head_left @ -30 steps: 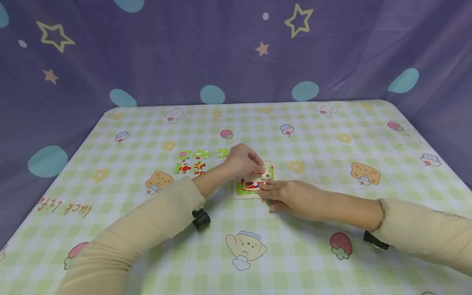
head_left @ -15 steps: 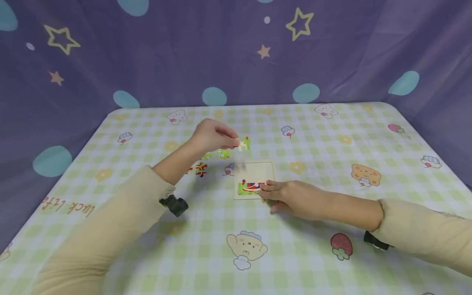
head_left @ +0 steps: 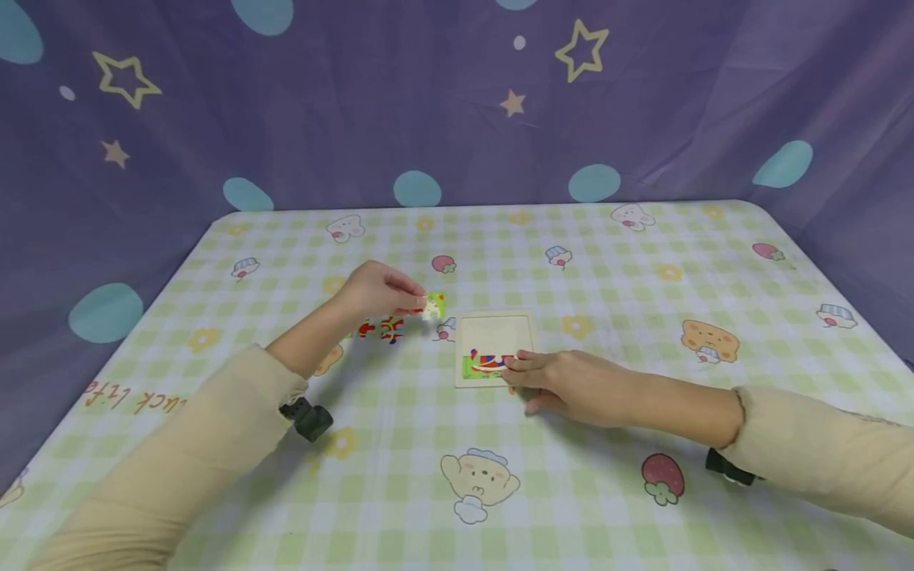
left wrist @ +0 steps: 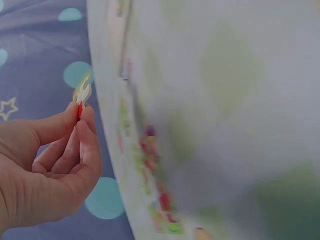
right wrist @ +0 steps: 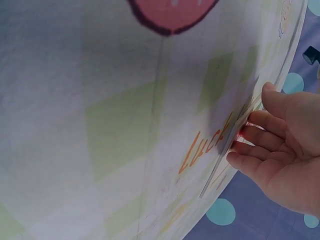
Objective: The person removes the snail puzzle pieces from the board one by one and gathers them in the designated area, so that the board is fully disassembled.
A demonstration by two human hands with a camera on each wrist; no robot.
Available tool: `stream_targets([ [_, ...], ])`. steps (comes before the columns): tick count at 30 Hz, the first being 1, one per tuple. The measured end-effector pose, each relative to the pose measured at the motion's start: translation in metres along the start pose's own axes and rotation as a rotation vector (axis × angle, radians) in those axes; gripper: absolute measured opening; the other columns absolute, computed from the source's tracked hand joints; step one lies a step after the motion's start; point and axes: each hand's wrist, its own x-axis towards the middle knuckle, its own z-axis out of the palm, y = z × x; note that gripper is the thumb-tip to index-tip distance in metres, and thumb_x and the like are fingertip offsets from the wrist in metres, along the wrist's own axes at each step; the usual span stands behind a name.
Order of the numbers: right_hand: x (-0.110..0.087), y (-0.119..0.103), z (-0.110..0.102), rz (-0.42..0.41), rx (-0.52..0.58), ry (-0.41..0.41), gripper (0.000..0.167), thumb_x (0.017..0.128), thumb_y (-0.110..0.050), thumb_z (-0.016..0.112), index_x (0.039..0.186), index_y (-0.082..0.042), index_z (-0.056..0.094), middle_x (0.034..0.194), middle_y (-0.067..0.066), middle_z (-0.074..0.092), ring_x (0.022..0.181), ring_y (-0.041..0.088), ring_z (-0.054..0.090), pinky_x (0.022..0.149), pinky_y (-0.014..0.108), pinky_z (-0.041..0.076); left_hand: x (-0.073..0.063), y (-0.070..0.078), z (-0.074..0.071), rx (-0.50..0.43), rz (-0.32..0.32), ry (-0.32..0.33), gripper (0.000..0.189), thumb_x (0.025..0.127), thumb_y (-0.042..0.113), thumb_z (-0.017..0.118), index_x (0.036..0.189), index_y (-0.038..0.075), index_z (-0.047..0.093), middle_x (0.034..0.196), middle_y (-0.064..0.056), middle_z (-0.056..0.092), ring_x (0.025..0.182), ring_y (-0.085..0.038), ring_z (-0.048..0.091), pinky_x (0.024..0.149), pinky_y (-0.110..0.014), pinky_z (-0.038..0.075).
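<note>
My left hand pinches a jigsaw puzzle piece between thumb and fingertips, left of the puzzle tray. Seen edge-on in the left wrist view, this piece is green, white and red. Along the near side of the square wooden tray lie colored pieces, partly covered by my right fingers; the rest of its pale base is bare. My right hand lies palm down with fingertips on the tray's near right corner. In the right wrist view the fingers reach over the tray's edge.
Loose red and green puzzle pieces lie on the tablecloth left of the tray, some hidden under the left hand. They form a blurred row of pieces in the left wrist view. A purple curtain hangs behind the table.
My left hand has lifted the puzzle piece off the tray and carried it left, then down near the loose pieces. The piece's orientation has changed. My right hand stays at the tray.
</note>
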Motion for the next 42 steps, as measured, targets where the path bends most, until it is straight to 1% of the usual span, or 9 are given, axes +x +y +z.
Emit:
stream_targets([
  [6, 0.0, 0.001, 0.001, 0.007, 0.006, -0.005, 0.048, 0.089, -0.022, 0.066, 0.132, -0.003, 0.057, 0.135, 0.011, 0.059, 0.131, 0.031, 0.052, 0.102, 0.044, 0.047, 0.004, -0.017, 0.009, 0.046, -0.001, -0.022, 0.026, 0.086, 0.018, 0.072, 0.107, 0.003, 0.072, 0.099, -0.01, 0.075, 0.069, -0.007, 0.066, 0.069, -0.024, 0.054],
  [8, 0.0, 0.0, 0.0, 0.008, 0.006, -0.008, 0.049, 0.089, -0.023, 0.067, 0.132, -0.002, 0.057, 0.135, 0.011, 0.059, 0.131, 0.031, 0.051, 0.102, 0.044, 0.047, 0.005, -0.021, 0.012, 0.071, 0.022, -0.009, 0.025, 0.085, 0.017, 0.073, 0.104, 0.003, 0.073, 0.096, -0.01, 0.075, 0.065, -0.004, 0.064, 0.064, -0.021, 0.052],
  [12, 0.0, 0.0, 0.0, 0.009, 0.004, -0.007, 0.05, 0.088, -0.023, 0.067, 0.132, -0.003, 0.057, 0.136, 0.012, 0.058, 0.131, 0.031, 0.051, 0.102, 0.044, 0.047, 0.006, -0.025, 0.018, 0.153, 0.087, 0.059, 0.021, 0.082, 0.019, 0.075, 0.098, 0.005, 0.075, 0.09, -0.009, 0.075, 0.062, -0.004, 0.057, 0.06, -0.018, 0.046],
  [14, 0.0, 0.0, 0.0, 0.006, 0.003, -0.003, 0.05, 0.088, -0.023, 0.067, 0.132, -0.003, 0.057, 0.136, 0.012, 0.058, 0.131, 0.031, 0.052, 0.101, 0.044, 0.047, 0.006, -0.024, 0.021, 0.206, 0.128, 0.097, 0.019, 0.082, 0.02, 0.076, 0.095, 0.007, 0.076, 0.09, -0.008, 0.076, 0.064, -0.006, 0.057, 0.062, -0.018, 0.044],
  [19, -0.001, 0.001, 0.001, 0.005, 0.009, -0.003, 0.05, 0.089, -0.025, 0.067, 0.133, -0.004, 0.056, 0.137, 0.012, 0.058, 0.131, 0.031, 0.051, 0.101, 0.044, 0.047, 0.004, -0.021, 0.027, 0.251, 0.178, 0.143, 0.014, 0.083, 0.017, 0.075, 0.092, 0.007, 0.076, 0.091, -0.009, 0.075, 0.071, -0.013, 0.062, 0.067, -0.02, 0.045],
  [24, -0.001, 0.002, 0.001, 0.016, 0.013, -0.012, 0.051, 0.088, -0.026, 0.067, 0.133, -0.004, 0.056, 0.137, 0.011, 0.057, 0.133, 0.03, 0.05, 0.102, 0.044, 0.047, 0.004, -0.021, 0.033, 0.239, 0.178, 0.184, 0.012, 0.083, 0.014, 0.075, 0.091, 0.007, 0.075, 0.09, -0.01, 0.074, 0.075, -0.017, 0.063, 0.069, -0.024, 0.049],
  [29, 0.0, 0.0, 0.001, 0.022, 0.02, -0.023, 0.052, 0.088, -0.026, 0.068, 0.133, -0.004, 0.056, 0.138, 0.011, 0.056, 0.134, 0.03, 0.049, 0.103, 0.043, 0.046, 0.002, -0.023, 0.039, 0.244, 0.206, 0.233, 0.009, 0.082, 0.011, 0.074, 0.088, 0.005, 0.074, 0.087, -0.012, 0.073, 0.075, -0.019, 0.064, 0.07, -0.027, 0.05],
  [33, 0.0, 0.0, 0.002, 0.03, 0.014, -0.03, 0.053, 0.087, -0.027, 0.068, 0.134, -0.004, 0.056, 0.139, 0.01, 0.056, 0.135, 0.028, 0.047, 0.104, 0.043, 0.045, 0.001, -0.023, 0.039, 0.252, 0.222, 0.234, 0.008, 0.083, 0.011, 0.074, 0.087, 0.004, 0.074, 0.086, -0.012, 0.073, 0.075, -0.02, 0.065, 0.068, -0.026, 0.05],
  [42, -0.001, 0.0, 0.002, 0.036, 0.007, -0.034, 0.054, 0.087, -0.028, 0.068, 0.134, -0.005, 0.055, 0.139, 0.01, 0.055, 0.135, 0.029, 0.047, 0.105, 0.043, 0.045, -0.001, -0.02, 0.039, 0.253, 0.213, 0.246, 0.007, 0.081, 0.011, 0.075, 0.086, 0.005, 0.074, 0.085, -0.012, 0.074, 0.073, -0.019, 0.064, 0.069, -0.027, 0.051],
])
